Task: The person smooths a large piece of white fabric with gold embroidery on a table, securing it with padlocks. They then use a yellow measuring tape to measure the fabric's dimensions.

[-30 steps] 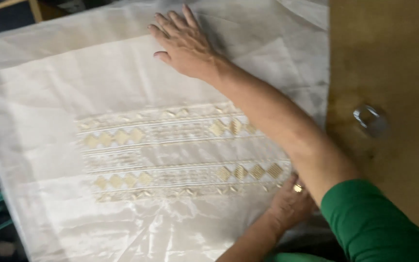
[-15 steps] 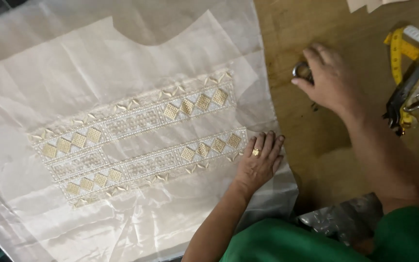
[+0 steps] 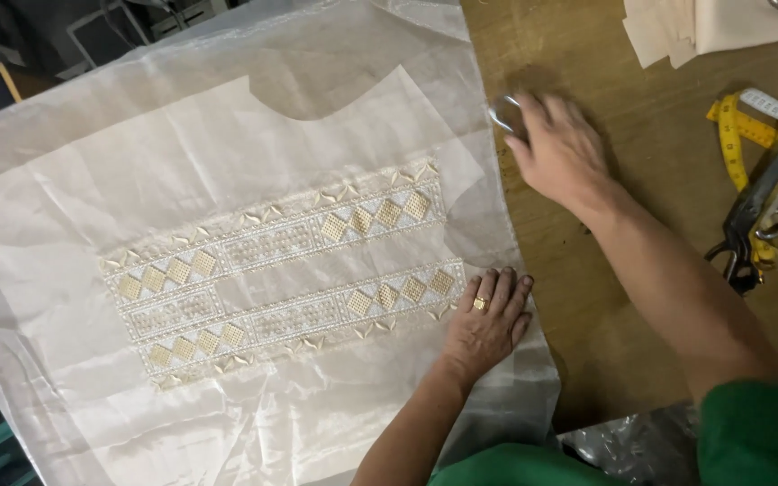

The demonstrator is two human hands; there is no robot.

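Observation:
A sheer white fabric point(image 3: 227, 423) lies spread over the wooden table point(image 3: 623, 297), with a translucent cut pattern piece point(image 3: 137, 207) on top. Two gold and white embroidered bands point(image 3: 290, 270) cross its middle. My left hand point(image 3: 488, 319), a ring on one finger, presses flat on the fabric at the right end of the lower band. My right hand point(image 3: 560, 148) rests on the table by the fabric's right edge. Its fingers are closed over a small shiny metal object point(image 3: 503, 112) that touches that edge.
A yellow measuring tape point(image 3: 736, 126) and dark scissors point(image 3: 745, 238) lie at the table's right side. Folded cream cloth pieces point(image 3: 722, 27) sit at the top right. Crinkled clear plastic point(image 3: 623, 450) shows at the near table edge.
My right hand left the top of the fabric, reached right to the shiny object on the table, closed on it and brought it to the fabric's edge. My left hand stayed pressed down.

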